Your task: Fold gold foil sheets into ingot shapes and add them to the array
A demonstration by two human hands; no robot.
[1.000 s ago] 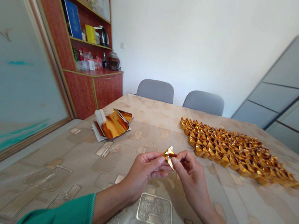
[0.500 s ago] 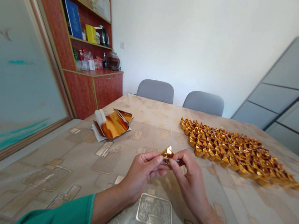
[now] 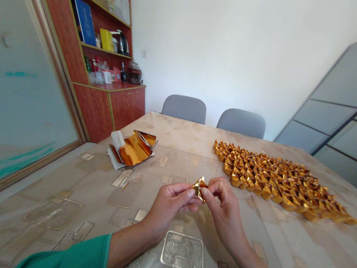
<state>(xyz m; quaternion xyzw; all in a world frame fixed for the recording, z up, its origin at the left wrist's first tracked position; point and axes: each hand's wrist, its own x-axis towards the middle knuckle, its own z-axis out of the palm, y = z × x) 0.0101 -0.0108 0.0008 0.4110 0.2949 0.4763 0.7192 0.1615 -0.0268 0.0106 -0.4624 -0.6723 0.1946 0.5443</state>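
Observation:
A small folded piece of gold foil paper [image 3: 199, 187] is held above the table between both hands. My left hand [image 3: 174, 200] is closed, pinching its left side between thumb and fingers. From the right, my right hand [image 3: 224, 201] grips the other side, thumb against the foil and fingers curled behind it. The fingers cover part of the folds. Many similar folded gold foil pieces [image 3: 276, 179] stand packed in rows at the right. Creased gold foil sheets with white backing [image 3: 135, 148] lie in a stack at the left.
A patterned cloth covers the table [image 3: 92, 210]. Two grey chairs [image 3: 184, 108] [image 3: 241, 122] stand along the far edge. Behind at the left is a red-brown cabinet [image 3: 126, 106] with a kettle [image 3: 122, 43] and jugs on its shelves. A sliding glass door [image 3: 24, 103] borders the left side.
My right fingers have shifted slightly on the foil piece, and its peak has tilted and turned a little. The view has drifted slightly to the right.

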